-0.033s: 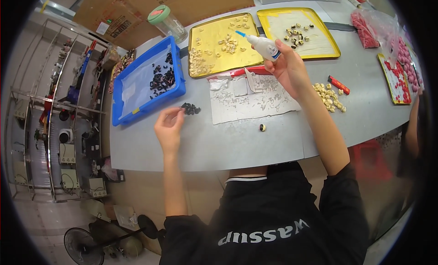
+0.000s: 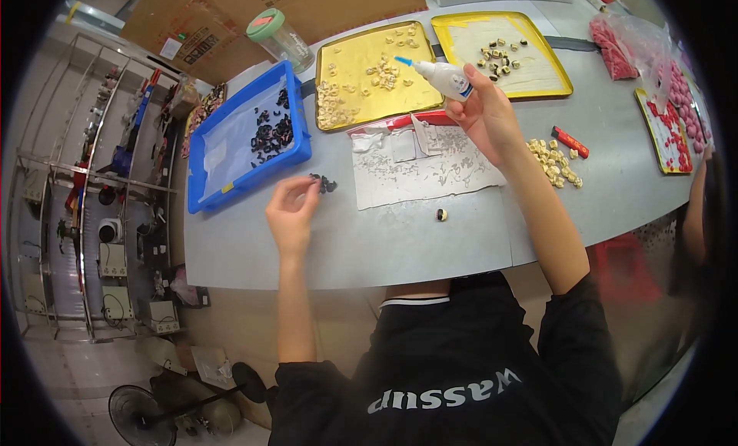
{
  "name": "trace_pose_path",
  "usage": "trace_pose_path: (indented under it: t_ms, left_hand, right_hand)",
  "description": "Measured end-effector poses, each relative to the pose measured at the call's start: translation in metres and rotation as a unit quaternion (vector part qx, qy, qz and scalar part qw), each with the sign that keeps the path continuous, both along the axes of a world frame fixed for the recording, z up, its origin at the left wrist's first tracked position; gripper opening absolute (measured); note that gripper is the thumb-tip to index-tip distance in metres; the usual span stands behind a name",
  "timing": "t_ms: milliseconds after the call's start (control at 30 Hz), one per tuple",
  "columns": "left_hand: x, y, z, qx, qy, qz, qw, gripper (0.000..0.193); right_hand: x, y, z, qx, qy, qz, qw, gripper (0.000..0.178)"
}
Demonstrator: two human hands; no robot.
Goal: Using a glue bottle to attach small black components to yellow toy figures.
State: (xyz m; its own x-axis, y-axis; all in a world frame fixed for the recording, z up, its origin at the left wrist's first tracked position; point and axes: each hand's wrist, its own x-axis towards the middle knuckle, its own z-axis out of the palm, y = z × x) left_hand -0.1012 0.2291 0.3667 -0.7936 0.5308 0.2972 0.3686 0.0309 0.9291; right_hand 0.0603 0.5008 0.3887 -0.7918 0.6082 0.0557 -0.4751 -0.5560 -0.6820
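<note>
The person wears a black long-sleeved top, its 2 sleeves pushed up so that both forearms are bare below the elbow. Pale block lettering runs across the chest, and a thin white edge shows at the neckline. The left hand and right hand are ungloved, without rings or a watch.

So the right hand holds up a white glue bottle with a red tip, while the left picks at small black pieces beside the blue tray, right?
Not quite: in the head view the glue bottle in the right hand has a blue tip, not red. The left hand does pick at black pieces beside the blue tray.
</note>
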Motion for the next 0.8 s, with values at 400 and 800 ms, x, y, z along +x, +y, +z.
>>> trace_pose_path:
  t_ms: [400,800]
  left_hand:
    - [0.062,0.088,-0.019,0.027,0.03,-0.204,0.978,0.028]
    - [0.058,0.084,-0.028,0.074,0.073,-0.179,0.978,0.059]
  right_hand:
    - [-0.005,-0.001,-0.012,0.016,-0.015,0.016,1.0,0.04]
    - [-0.014,-0.033,-0.018,0.153,-0.12,-0.027,0.981,0.037]
